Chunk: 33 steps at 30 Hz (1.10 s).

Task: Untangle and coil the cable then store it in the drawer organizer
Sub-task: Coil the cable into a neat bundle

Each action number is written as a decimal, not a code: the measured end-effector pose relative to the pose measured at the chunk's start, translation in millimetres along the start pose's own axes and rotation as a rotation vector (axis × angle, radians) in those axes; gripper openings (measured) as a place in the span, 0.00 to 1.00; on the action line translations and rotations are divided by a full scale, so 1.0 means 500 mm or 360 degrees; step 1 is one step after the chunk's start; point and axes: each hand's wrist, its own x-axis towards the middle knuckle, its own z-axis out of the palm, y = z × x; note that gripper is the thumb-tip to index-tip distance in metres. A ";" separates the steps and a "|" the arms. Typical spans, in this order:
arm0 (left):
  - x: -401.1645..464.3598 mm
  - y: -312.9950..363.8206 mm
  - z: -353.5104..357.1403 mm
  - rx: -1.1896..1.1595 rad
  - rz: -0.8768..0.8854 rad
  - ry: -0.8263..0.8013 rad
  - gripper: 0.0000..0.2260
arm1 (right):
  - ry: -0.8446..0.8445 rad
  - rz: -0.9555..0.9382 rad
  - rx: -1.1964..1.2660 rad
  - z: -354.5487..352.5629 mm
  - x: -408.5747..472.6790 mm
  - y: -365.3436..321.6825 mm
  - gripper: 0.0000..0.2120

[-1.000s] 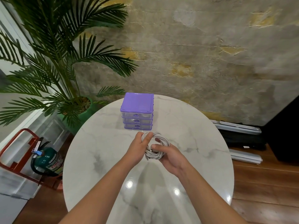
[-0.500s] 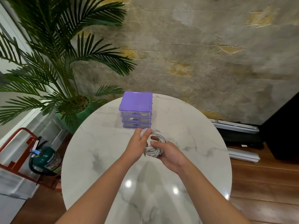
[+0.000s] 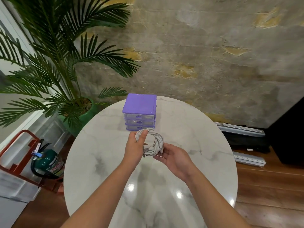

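White cable [image 3: 152, 144] is coiled into a rough ring, held above the round marble table [image 3: 98, 153] near its middle; left hand [image 3: 135, 148] grips the ring's left side, fingers curled round the bundled strands; right hand [image 3: 171, 157] cups the near-right edge from below, fingers loosely curled under the loops, thumb on the bundle; ring faces roughly up toward the camera, no clear long axis. Purple drawer organizer [image 3: 139, 112] sits just beyond the coil, straight ahead on the far side of the table; the coil's far edge overlaps its base in view; left hand looks slightly nearer it. Three clear drawers, all closed; contents cannot be made out. Judged: coiling done, storing not yet started; one hand must free up to pull a drawer.
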 end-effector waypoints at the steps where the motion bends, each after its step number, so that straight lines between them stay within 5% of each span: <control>1: -0.001 0.001 0.000 -0.0002 -0.0012 0.0000 0.08 | 0.0018 -0.0043 -0.0140 -0.001 0.000 0.003 0.15; 6: -0.003 -0.004 0.002 0.0017 -0.0020 0.0017 0.12 | 0.0128 -0.0101 -0.0722 -0.013 0.001 0.005 0.14; 11: -0.012 -0.005 0.005 0.0047 0.0036 -0.0016 0.09 | 0.0407 -0.0066 -0.0546 -0.014 0.009 -0.009 0.10; 16: -0.015 -0.011 0.017 0.0067 0.0103 -0.0036 0.09 | 0.0238 0.0068 -0.0223 0.006 0.008 -0.024 0.13; 21: -0.008 -0.015 0.025 0.0086 0.0161 -0.0106 0.10 | 0.0186 0.0044 -0.0481 0.002 0.008 -0.023 0.12; 33: 0.002 -0.018 0.026 0.0088 0.0039 -0.0202 0.12 | 0.0016 0.0131 -0.0409 0.000 0.003 -0.039 0.07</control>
